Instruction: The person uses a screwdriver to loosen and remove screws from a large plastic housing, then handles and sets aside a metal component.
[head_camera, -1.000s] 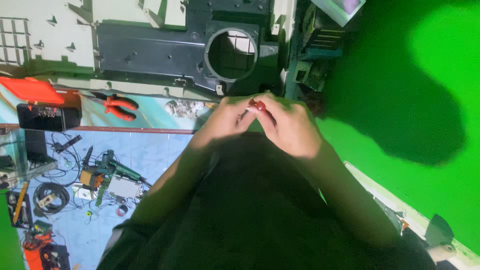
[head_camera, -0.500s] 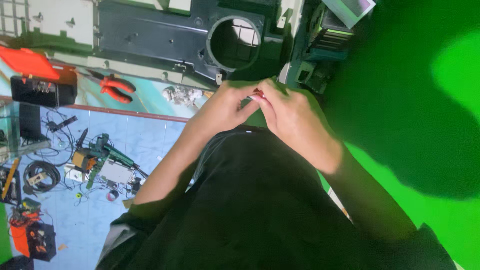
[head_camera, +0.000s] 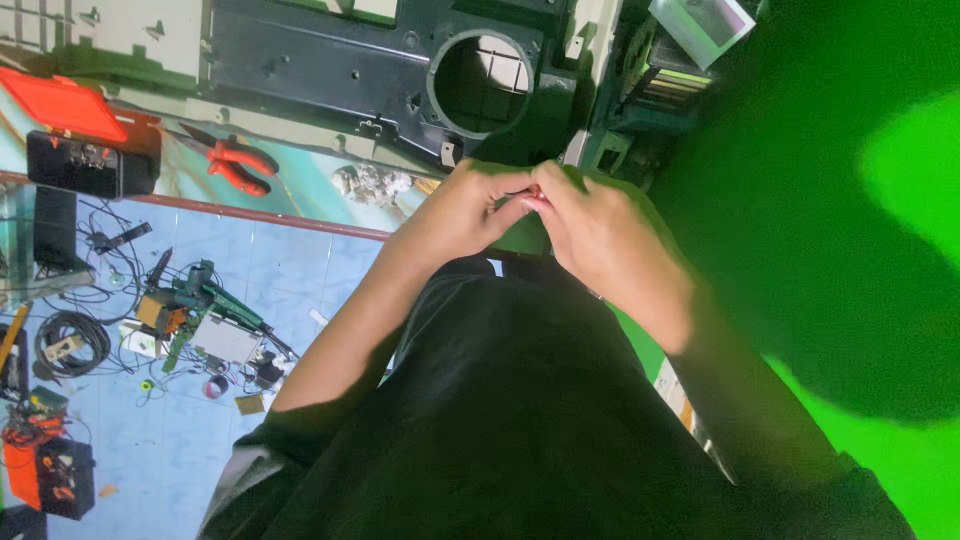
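Both hands meet over the lap. The left hand (head_camera: 470, 210) and right hand (head_camera: 610, 240) pinch a tiny red piece (head_camera: 536, 194) together, near the dark plastic panel with a round hole (head_camera: 330, 70).

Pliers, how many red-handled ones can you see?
1. The pliers lie on the bench beside the dark panel, left of the hands. More could be hidden in the clutter on the floor.

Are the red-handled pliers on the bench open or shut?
Open, it seems: the red-handled pliers lie untouched with the two handles spread apart. The hands are elsewhere.
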